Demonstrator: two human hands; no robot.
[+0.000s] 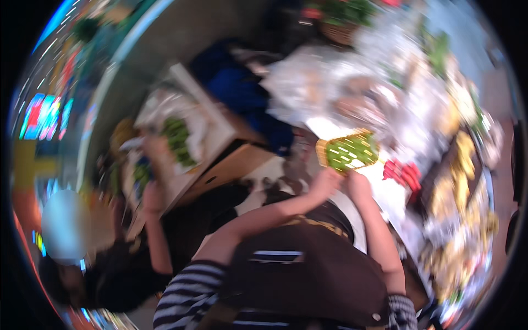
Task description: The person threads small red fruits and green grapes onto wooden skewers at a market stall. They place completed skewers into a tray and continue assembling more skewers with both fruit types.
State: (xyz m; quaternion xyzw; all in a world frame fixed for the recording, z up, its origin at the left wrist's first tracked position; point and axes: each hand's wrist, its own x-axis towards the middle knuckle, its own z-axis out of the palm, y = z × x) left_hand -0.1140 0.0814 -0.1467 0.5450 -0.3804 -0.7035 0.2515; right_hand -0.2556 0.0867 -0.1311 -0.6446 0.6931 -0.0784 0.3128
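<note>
An orange-rimmed tray [320,152] filled with green vegetable pieces [350,152] sits in front of me; bright streaks across it could be glare on wrapping. At its near edge my left hand [329,184] has its fingers closed on the rim. Close beside it, my right hand [358,185] grips the same edge. Blur hides the exact finger positions. To the right of the tray lie bright red items [402,174], perhaps chillies, on a white surface [381,189].
Clear plastic bags [305,78] heap beyond the tray. Yellow-brown produce [462,169] fills the right side. At left, another person's hand [153,198] is near a second table [222,132] with green vegetables [179,140]. A cardboard box [235,165] stands between.
</note>
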